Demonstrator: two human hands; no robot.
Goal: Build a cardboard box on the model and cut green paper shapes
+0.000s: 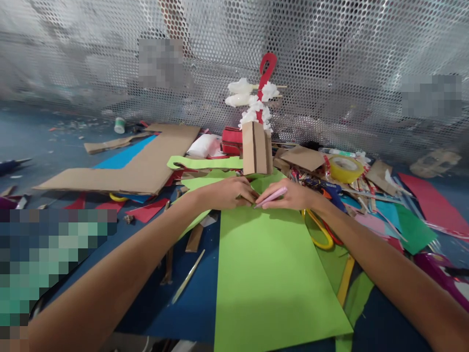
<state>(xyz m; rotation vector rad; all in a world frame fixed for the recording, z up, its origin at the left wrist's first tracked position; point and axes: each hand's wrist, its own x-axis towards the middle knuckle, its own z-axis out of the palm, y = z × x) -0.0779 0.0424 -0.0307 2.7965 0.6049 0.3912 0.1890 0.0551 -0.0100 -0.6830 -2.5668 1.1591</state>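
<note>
My right hand (291, 195) is closed around a pink pen (273, 195). The pen's tip points down and left at the upper part of a large light-green paper sheet (274, 278). Close by on the left, my left hand (234, 193) is bent with its fingers pressed together at the sheet's upper edge; I cannot make out what they pinch. Just behind both hands stands a folded cardboard piece (252, 146). Above it rise a curled red strip (269, 63) and white crumpled tufts (270, 91) on thin sticks.
Yellow-handled scissors (322, 237) lie beside the sheet, under my right forearm. Cut cardboard (172, 151) is on the left. A roll of yellow tape (344, 168) and many paper scraps lie to the right. A perforated metal panel (311, 58) closes off the back.
</note>
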